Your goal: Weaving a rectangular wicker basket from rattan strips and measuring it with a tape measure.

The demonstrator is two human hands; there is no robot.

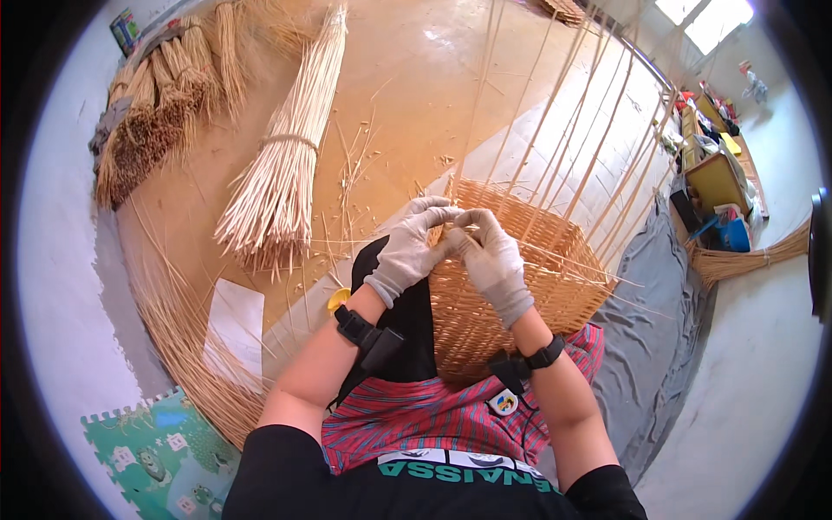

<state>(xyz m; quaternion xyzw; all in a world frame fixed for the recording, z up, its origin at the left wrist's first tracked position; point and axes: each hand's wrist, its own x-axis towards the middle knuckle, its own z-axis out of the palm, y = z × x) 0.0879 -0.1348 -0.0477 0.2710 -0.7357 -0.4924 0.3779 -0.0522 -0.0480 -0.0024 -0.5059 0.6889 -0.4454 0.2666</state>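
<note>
At the near rim of the basket [520, 277], which lies on the lap, a thin cane [464, 227] is pinched by the closed left hand [414, 247] and right hand [494, 260], and it could be snapped if bent too sharply.

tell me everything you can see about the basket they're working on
The basket is tan woven wicker, unfinished: long bare stakes rise from its rim. It lies tilted in the person's lap against a red striped cloth. The gloved left hand and right hand both pinch strands at its near rim.
</note>
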